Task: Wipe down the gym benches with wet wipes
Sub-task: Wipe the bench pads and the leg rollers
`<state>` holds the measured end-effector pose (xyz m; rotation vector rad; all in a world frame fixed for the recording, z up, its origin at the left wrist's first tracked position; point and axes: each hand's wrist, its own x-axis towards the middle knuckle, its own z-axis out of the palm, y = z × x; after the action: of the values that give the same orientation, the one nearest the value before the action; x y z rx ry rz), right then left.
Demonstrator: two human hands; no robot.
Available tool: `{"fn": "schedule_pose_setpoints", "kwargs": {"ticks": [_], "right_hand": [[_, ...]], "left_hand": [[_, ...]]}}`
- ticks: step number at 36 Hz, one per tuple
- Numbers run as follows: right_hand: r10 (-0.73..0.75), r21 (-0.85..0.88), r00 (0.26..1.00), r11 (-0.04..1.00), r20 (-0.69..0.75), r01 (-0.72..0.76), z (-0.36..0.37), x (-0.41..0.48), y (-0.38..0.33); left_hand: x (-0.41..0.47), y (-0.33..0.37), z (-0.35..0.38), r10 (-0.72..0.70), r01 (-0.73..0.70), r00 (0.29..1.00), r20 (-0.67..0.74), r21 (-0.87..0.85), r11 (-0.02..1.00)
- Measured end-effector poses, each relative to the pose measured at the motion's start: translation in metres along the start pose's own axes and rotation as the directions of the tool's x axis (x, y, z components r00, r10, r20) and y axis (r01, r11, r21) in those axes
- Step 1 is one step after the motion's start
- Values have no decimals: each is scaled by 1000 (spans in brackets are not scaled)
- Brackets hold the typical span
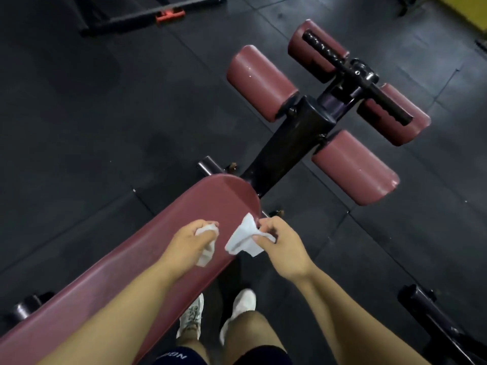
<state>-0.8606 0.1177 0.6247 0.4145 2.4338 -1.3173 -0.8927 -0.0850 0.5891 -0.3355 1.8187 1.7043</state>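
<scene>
A person stands beside a dark red padded bench that runs from the lower left up to a rounded end near the middle of the view, with both hands held over that end. The left hand is curled closed around a crumpled wipe, part of which hangs out below the fingers just above the pad; whether it touches the vinyl cannot be told. The right hand pinches a second wipe between thumb and fingertips, the other fingers loosely bent, and this sheet hangs half unfolded over the right edge of the bench. Beyond the bench end a black frame carries four red roller pads, well apart from the hands. The floor is dark rubber matting, and the person's white shoes show beneath the bench edge. This looks like a readying step rather than a stroke: the right hand seems to be opening or sorting out its sheet. The next move probably calls for spreading that wipe flat, pressing it against the pad at the rounded end, and drawing it along the length of the bench, with the rollers left for after.
</scene>
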Motion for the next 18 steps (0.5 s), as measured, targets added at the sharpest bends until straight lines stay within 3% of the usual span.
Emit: {"fn": "schedule_pose_setpoints", "kwargs": {"ticks": [3,10,14,18], "right_hand": [[87,4,995,996,55,-88,-6,25,5],[107,-287,981,956,163,-57,-17,97,27],[167,-320,946,945,278,-73,-21,145,35],[135,-304,954,951,268,-49,-17,194,41]], "left_hand": [[17,-4,-10,-33,30,992,-125,-24,999],[48,-17,-21,-45,88,912,-408,86,992],[62,-26,-18,-95,165,878,-469,110,980],[77,-32,-13,-207,235,854,-478,-2,972]]}}
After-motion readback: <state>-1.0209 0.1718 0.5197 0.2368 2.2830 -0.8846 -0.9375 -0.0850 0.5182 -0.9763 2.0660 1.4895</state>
